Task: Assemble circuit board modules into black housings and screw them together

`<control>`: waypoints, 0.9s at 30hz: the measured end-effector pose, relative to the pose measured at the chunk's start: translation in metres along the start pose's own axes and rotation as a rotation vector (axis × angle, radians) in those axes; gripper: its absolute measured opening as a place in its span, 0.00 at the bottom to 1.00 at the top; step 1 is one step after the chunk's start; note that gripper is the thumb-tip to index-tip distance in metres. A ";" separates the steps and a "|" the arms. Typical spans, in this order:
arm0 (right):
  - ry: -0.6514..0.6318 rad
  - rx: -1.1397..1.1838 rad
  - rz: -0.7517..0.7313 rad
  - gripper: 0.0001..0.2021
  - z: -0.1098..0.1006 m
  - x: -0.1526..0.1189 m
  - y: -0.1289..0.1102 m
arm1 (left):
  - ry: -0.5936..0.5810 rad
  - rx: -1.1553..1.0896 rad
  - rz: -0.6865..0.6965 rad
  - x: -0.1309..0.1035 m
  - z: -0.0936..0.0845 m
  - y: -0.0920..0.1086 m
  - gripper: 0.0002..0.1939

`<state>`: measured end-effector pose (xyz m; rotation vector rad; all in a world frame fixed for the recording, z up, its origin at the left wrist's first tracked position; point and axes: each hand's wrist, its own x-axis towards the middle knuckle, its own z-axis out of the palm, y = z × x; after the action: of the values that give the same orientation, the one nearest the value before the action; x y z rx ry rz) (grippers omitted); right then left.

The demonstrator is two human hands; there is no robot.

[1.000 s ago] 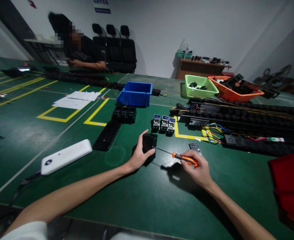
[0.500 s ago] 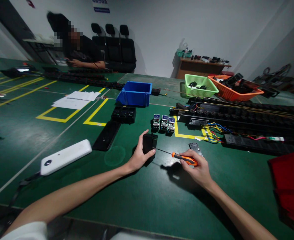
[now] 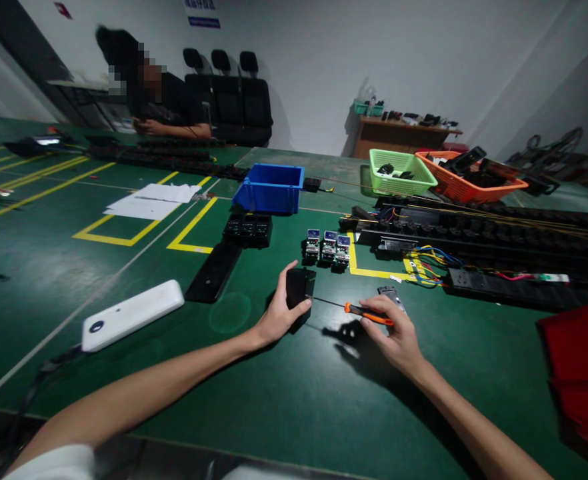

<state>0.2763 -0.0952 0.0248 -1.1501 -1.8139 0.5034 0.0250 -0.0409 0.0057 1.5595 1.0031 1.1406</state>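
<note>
A green table [image 3: 254,407] with yellow lines filled most of the view. Beyond it a row of black seats [image 3: 241,103] stood against the wall, and another person [image 3: 174,103] in a dark top sat at the far side, hands together. Long black rails [image 3: 484,233] with coloured wires lay across the right part of the table, and a brown desk [image 3: 399,139] stood behind. Something red [image 3: 581,373] was cut off by the right edge.

An orange basket [image 3: 454,193] full of dark parts sat beside a green basket [image 3: 399,185], and a blue bin [image 3: 271,197] stood farther left. Papers [image 3: 149,203] lay left of the bin; nearer were a long white case [image 3: 134,317] and a black phone-like slab [image 3: 215,270].

The left hand [image 3: 279,310] was wrapped round a small black box [image 3: 297,287], thumb across its front, in the middle of the workspace; whether the box touched the table could not be told. The right hand [image 3: 394,333] gripped the orange and black handle of a screwdriver [image 3: 371,313], its shaft pointing left, its tip at the box's right side. Just beyond the box stood three little circuit boards [image 3: 329,250]. A small dark plate [image 3: 392,295] lay behind the right hand.
</note>
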 end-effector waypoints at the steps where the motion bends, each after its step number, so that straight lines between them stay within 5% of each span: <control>1: -0.008 -0.009 0.031 0.13 0.000 -0.001 0.000 | 0.000 -0.002 -0.002 0.000 0.000 0.000 0.42; 6: 0.012 -0.065 0.096 0.08 0.000 -0.003 0.000 | -0.002 0.004 -0.002 0.000 0.000 0.001 0.43; 13: 0.076 0.000 -0.060 0.05 0.003 0.000 0.000 | -0.009 0.016 0.000 -0.001 -0.001 0.001 0.43; 21: 0.069 0.038 -0.185 0.09 0.001 0.002 0.000 | -0.013 0.055 0.016 0.000 0.000 -0.001 0.43; 27: 0.044 -0.012 -0.135 0.19 0.001 -0.003 0.001 | -0.022 0.055 0.014 0.000 0.000 -0.001 0.42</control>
<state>0.2766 -0.0969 0.0221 -1.0302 -1.8445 0.3862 0.0245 -0.0407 0.0050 1.6213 1.0177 1.1120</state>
